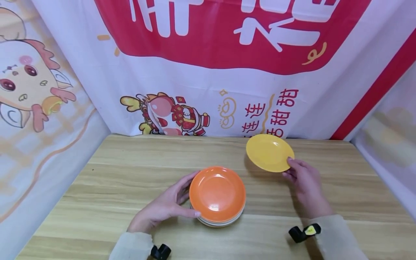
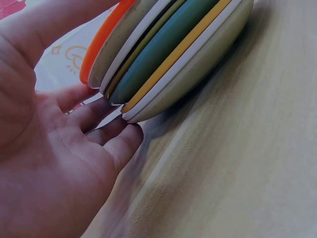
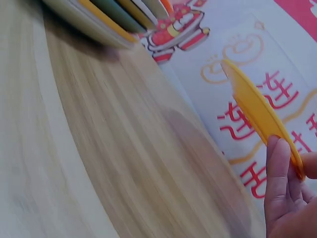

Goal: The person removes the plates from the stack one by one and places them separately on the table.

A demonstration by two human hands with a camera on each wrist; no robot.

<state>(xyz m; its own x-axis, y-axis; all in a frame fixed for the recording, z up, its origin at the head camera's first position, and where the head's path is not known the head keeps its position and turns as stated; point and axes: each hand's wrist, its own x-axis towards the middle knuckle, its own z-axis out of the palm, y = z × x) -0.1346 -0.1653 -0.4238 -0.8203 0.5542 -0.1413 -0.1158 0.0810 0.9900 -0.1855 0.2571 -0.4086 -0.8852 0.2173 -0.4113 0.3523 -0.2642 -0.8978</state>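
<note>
My right hand (image 1: 305,180) pinches a small yellow plate (image 1: 270,153) at its right rim, thumb on top and fingers beneath. In the right wrist view that yellow plate (image 3: 262,114) shows edge-on, raised above the table. An orange plate (image 1: 217,194) tops a stack in the middle of the table. Around the left side of this stack curves my left hand (image 1: 172,200), its thumb at the near rim and its fingers at the far side. The left wrist view shows the stack's several plates (image 2: 158,64) in orange, white, green and yellow, with fingertips against their edges.
The wooden table (image 1: 130,173) runs back to a white cloth (image 1: 211,101) with red print and cartoon figures. Another printed cloth (image 1: 48,144) hangs along the left side, and a pale one (image 1: 390,137) on the right. Both wrists wear black camera straps (image 1: 304,233).
</note>
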